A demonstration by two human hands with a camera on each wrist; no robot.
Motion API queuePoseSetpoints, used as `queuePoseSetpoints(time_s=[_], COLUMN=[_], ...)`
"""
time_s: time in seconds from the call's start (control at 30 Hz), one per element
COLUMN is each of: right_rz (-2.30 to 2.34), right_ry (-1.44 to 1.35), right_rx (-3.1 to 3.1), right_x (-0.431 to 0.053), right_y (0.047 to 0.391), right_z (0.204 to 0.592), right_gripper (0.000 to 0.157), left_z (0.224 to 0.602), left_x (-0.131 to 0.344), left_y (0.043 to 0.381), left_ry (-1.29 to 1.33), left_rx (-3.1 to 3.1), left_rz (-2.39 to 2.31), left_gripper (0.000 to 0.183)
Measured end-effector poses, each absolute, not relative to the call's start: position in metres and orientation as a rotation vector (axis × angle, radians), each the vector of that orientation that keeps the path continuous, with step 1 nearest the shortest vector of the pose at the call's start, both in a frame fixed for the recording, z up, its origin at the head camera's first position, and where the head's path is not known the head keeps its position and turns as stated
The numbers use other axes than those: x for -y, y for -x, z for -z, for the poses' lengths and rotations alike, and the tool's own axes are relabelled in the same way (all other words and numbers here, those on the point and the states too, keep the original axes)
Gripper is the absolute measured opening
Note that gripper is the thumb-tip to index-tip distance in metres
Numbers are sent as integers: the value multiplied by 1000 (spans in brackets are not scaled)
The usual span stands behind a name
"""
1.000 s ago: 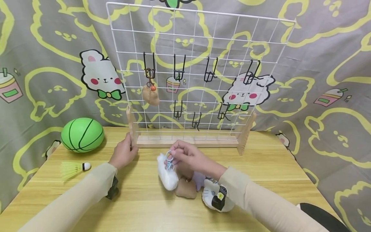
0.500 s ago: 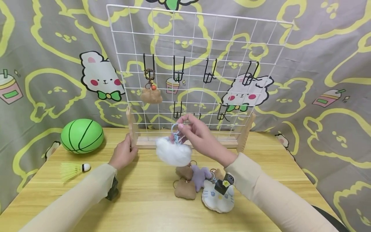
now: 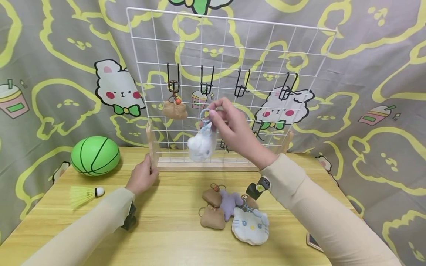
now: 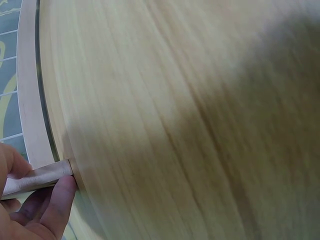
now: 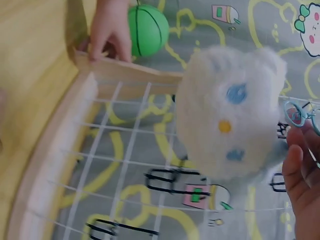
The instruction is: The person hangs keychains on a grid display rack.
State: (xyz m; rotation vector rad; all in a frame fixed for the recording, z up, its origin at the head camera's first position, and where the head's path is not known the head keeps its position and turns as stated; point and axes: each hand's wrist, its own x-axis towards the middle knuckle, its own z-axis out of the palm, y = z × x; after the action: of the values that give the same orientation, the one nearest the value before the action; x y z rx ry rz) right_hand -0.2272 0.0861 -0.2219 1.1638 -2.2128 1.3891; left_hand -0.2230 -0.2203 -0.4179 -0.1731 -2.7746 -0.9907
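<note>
My right hand (image 3: 231,127) pinches the light blue ring of a white plush keychain (image 3: 200,146), which dangles in front of the wire grid (image 3: 233,16) below the second upper hook (image 3: 206,88). In the right wrist view the plush (image 5: 227,115) shows blue eyes and a yellow nose. My left hand (image 3: 144,175) grips the left wooden foot (image 3: 151,142) of the rack; the left wrist view shows fingers and thumb around the foot's end (image 4: 45,175). A brown plush keychain (image 3: 175,109) with an orange bead hangs on the leftmost upper hook.
Several plush keychains lie on the table: brown ones (image 3: 213,217), a purple one (image 3: 229,203) and a white cat face (image 3: 251,227). More black hooks (image 3: 242,88) sit on the grid. A green ball (image 3: 95,156) and a yellow shuttlecock (image 3: 84,194) lie at left.
My right hand has lifted the white plush keychain from the pile up towards the grid's upper hooks, and the plush has turned. The left hand stays on the wooden foot.
</note>
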Motion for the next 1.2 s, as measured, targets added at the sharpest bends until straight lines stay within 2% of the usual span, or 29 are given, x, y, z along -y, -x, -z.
queuePoseSetpoints(time_s=[0.4, 1.2], right_rz=[-1252, -1218], right_ry=[-1086, -919], right_rx=[2108, 2229], right_x=[-75, -68], right_y=[241, 262], right_z=[197, 195], right_gripper=[19, 21], left_z=[420, 418], left_x=[221, 222], left_y=[222, 221], left_ry=[176, 196], left_rx=[2780, 2743], left_rz=[1013, 999], left_gripper=[44, 43])
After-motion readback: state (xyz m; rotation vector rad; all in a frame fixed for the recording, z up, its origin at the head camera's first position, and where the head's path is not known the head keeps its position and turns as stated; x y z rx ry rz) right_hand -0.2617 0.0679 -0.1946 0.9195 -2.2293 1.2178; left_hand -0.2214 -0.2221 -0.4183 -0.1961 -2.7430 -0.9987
